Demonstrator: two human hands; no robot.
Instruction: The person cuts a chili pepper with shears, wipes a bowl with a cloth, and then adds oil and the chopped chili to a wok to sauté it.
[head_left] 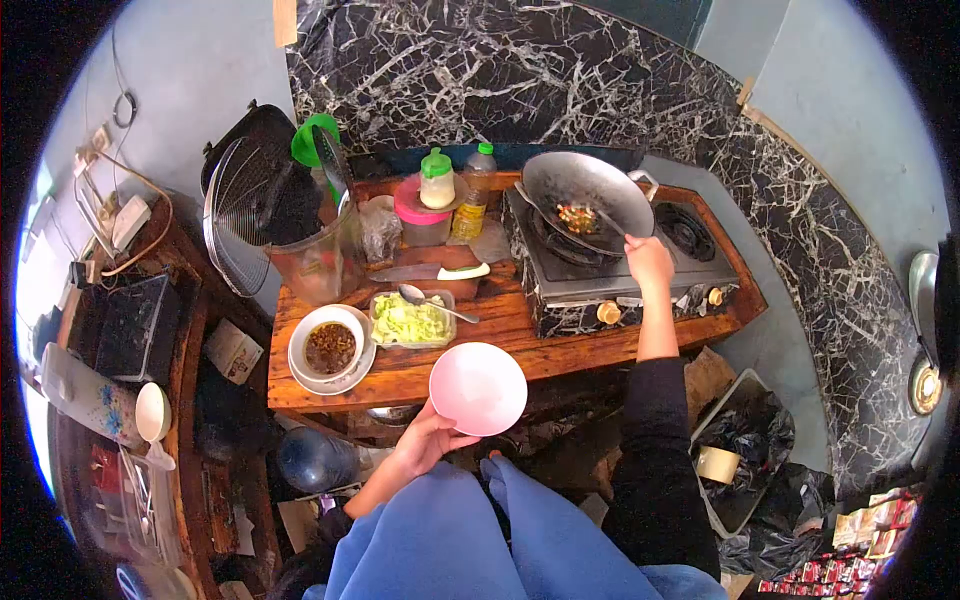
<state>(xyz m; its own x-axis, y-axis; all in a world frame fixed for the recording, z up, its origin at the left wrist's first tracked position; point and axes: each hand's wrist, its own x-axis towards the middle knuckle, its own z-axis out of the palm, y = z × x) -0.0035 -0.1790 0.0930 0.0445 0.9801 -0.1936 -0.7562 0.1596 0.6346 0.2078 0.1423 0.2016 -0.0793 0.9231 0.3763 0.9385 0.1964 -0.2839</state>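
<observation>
My left hand grips the rim of a pink bowl, thumb on the inside; the bowl looks bare inside and is held in front of the table edge. My right hand is closed around the handle of a metal spatula, which reaches into the wok. Chopped red, green and pale pieces lie at the bottom of the wok. The wok sits on the left burner of a gas stove. How the spatula's head is shaped is hard to make out.
On the wooden table are a tub of shredded greens with a spoon, a bowl of dark sauce, a knife, an oil bottle and a green-capped jar. A bin stands below right.
</observation>
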